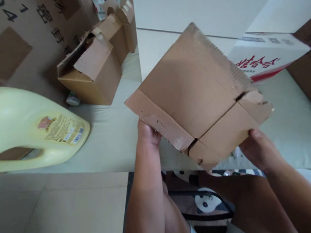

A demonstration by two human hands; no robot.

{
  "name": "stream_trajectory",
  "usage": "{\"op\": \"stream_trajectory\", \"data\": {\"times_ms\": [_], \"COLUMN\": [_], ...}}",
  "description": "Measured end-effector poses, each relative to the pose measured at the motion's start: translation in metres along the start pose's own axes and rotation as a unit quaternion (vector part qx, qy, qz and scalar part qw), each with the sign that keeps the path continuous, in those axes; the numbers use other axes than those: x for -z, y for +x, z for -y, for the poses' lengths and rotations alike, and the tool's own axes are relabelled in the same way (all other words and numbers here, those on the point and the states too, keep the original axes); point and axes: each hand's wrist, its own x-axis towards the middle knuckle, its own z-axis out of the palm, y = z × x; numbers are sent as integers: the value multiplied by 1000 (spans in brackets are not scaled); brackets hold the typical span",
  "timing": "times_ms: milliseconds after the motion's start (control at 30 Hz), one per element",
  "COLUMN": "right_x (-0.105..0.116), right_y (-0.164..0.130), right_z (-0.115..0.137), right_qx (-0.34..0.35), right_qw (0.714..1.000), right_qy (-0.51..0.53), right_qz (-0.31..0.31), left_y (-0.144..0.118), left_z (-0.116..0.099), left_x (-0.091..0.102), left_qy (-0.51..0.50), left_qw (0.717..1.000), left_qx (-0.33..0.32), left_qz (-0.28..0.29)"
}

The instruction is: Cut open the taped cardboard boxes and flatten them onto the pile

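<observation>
both the left hand (147, 132) and right hand (258, 148) grip a flattened cardboard box (195, 96), long axis tilting up-right.

Pale bed surface (112, 137) lies open at the centre, hemmed by the cream plastic jug (25, 129) near left, brown open cartons (95, 71) far left, white printed box (265, 58) far right
</observation>
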Motion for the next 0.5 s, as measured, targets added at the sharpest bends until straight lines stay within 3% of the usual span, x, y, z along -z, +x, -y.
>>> {"op": "stream_trajectory", "data": {"times_ms": [67,200,300,400,433,500], "right_x": [-2,24,69,118,133,158], "right_y": [-14,-42,-63,-72,-69,-46], "right_z": [-1,2,12,32,40,57], "right_qx": [-59,-108,-85,-46,-45,-39], "right_qw": [997,994,988,939,914,858], "right_qy": [11,8,-21,-145,-226,-396], "right_qz": [54,33,-127,-308,-334,-324], "left_y": [0,-1,0,4,5,6], "left_z": [0,0,-3,-6,-6,-5], "left_x": [-8,-22,-23,-22,-23,-26], "left_qy": [-19,9,40,51,47,35], "left_qw": [1000,996,994,996,996,996], "left_qx": [1,60,80,74,73,75], "left_qz": [12,58,57,29,24,23]}}
